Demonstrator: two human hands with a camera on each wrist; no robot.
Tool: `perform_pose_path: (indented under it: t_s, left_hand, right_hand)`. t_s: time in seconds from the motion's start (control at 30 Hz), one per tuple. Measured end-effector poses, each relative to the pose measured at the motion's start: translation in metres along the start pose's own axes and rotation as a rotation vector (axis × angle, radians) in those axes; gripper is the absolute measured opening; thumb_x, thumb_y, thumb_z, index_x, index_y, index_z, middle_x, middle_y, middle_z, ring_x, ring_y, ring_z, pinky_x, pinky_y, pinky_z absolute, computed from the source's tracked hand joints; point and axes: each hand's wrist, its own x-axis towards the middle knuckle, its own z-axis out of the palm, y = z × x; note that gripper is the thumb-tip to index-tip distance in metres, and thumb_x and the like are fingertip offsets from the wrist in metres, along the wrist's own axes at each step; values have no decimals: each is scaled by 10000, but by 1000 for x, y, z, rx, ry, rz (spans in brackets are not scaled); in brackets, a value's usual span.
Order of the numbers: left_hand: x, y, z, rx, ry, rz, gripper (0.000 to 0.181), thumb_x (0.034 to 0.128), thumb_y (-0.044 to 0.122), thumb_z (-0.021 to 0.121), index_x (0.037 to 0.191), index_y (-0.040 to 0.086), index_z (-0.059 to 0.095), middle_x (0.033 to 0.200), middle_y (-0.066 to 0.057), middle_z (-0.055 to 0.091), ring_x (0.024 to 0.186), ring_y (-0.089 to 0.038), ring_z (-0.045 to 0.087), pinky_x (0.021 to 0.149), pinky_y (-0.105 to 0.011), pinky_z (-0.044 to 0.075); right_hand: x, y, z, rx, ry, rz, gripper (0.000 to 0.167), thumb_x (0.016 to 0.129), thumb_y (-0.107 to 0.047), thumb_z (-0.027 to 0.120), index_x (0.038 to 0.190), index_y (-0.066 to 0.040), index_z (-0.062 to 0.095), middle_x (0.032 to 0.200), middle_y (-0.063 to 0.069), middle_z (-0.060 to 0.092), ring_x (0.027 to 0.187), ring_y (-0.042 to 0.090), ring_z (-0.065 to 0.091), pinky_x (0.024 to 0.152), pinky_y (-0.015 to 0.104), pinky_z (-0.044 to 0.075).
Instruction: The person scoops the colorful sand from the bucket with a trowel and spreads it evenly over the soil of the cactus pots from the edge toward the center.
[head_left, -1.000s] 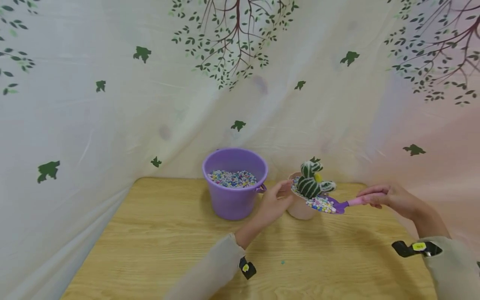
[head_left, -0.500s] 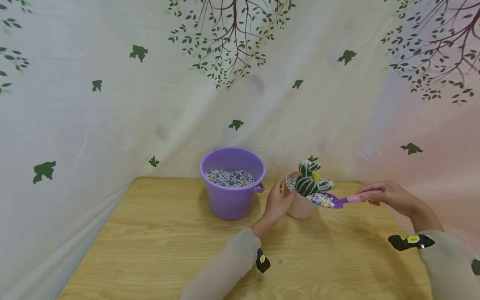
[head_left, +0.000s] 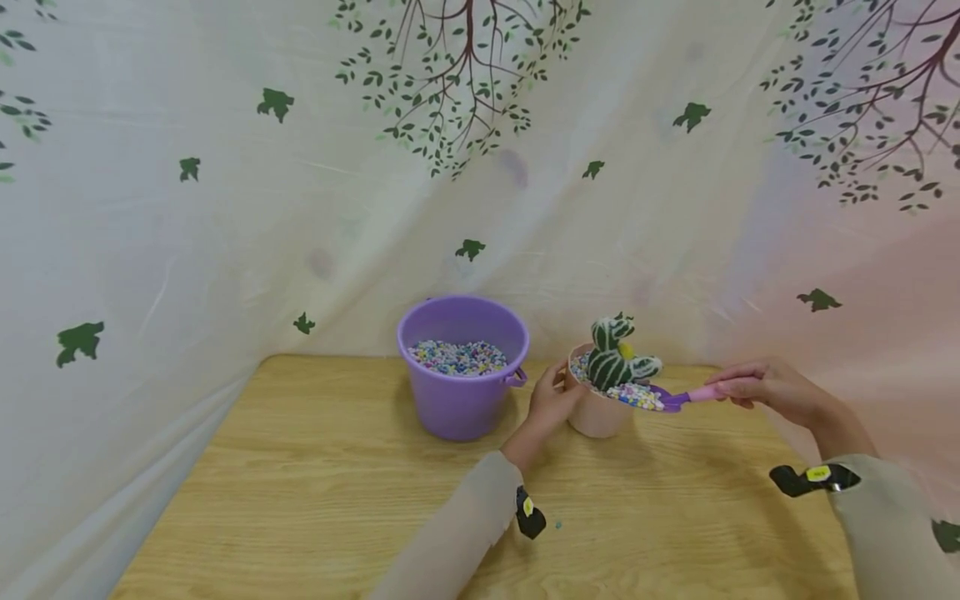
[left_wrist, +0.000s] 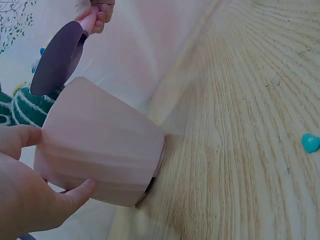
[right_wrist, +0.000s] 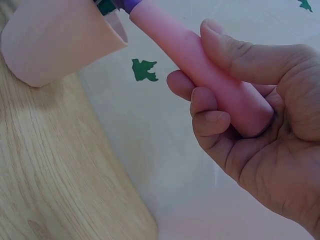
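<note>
A pale pink flowerpot (head_left: 597, 417) stands on the table with a green-and-white toy cactus (head_left: 611, 367) and small coloured beads in it. My left hand (head_left: 551, 404) holds the pot's left side, thumb and fingers spread round its wall in the left wrist view. In my right hand (head_left: 776, 390) is the pink handle of a toy shovel (right_wrist: 200, 65), fingers curled round it. The shovel's purple blade (left_wrist: 57, 59), heaped with coloured beads (head_left: 634, 396), hovers at the pot's front right rim; in the head view it hides part of that rim.
To the left of the pot stands a purple bucket (head_left: 462, 408) partly filled with coloured beads (head_left: 457, 358). One loose turquoise bead (left_wrist: 310, 143) lies on the wooden table (head_left: 315, 500). A leaf-printed cloth (head_left: 375, 208) hangs behind the table.
My left hand has settled farther round the pot's side, its forearm shifting right. The loaded shovel has edged slightly left and up against the pot's rim. The head view has shifted a little.
</note>
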Motion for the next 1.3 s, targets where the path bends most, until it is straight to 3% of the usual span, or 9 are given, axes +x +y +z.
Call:
perform_pose_path:
  t_s: [0.3,0.6,0.93,1.3]
  left_hand:
    - [2,0,-3,-47,-26,-6,622,882,141,733,1473,116,540,1397,-163,599,1287,-351,580,1054,-379,541]
    - [6,0,-6,-95,-42,-24,627,867,97,721,1470,154,557,1399,-133,606,1288,-285,575,1058,-367,538]
    - [10,-1,-6,-90,-34,-31,602,869,122,743,1448,167,586,1307,-98,649,1198,-202,607,1002,-313,561]
    - [11,-3,-4,-82,-35,-43,612,869,121,732,1458,193,578,1392,-119,623,1260,-246,592,1049,-361,540]
  right_hand:
    - [1,1,-2,38,-38,4,229,1006,-17,542,1115,43,734,800,-89,666,662,186,558,568,278,487]
    - [1,2,-7,21,-42,39,221,1008,-39,550,1099,47,732,781,-91,664,660,183,563,569,280,496]
    - [7,-1,-12,6,-61,39,226,1013,-46,548,1098,63,726,784,-67,679,652,198,570,554,281,497]
    - [13,-8,-18,-6,-126,69,230,1022,-65,550,1086,76,720,796,-61,701,651,178,580,577,258,512]
